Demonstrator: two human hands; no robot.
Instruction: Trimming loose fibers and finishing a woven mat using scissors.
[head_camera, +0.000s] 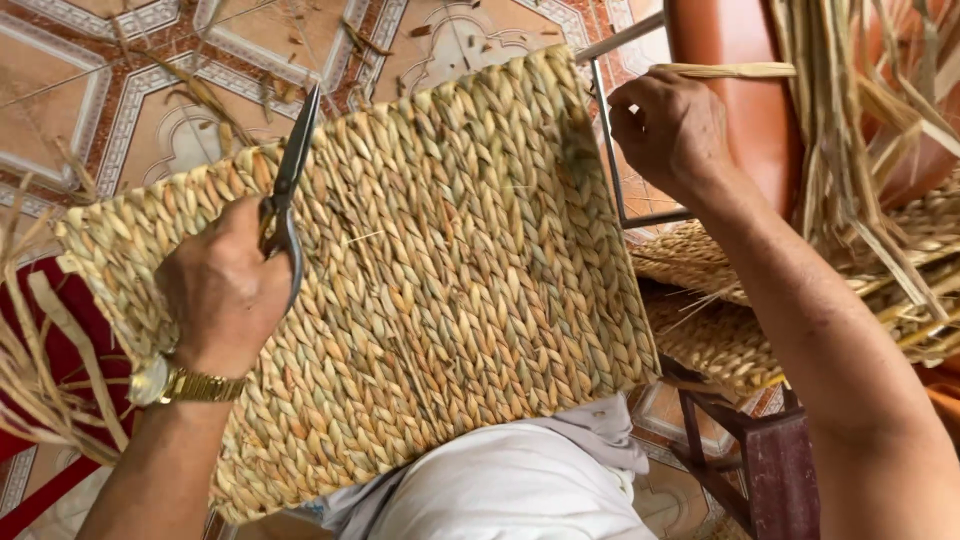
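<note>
- Your left hand (222, 290) is closed around the handles of a pair of scissors (288, 190), blades together and pointing up and away over the woven panel (450, 270), likely parked there so the tool stays ready.
- The panel, braided from pale dried fibre, lies tilted across your lap, with your left hand resting on its left part, which looks like it steadies it.
- Your right hand (668, 125) sits at the panel's far right edge, fingers curled together on a flat dried strand (725, 70) beside the thin metal frame (612, 150).
- Loose fibre bundles (850, 150) hang just right of that hand, within easy reach.
</note>
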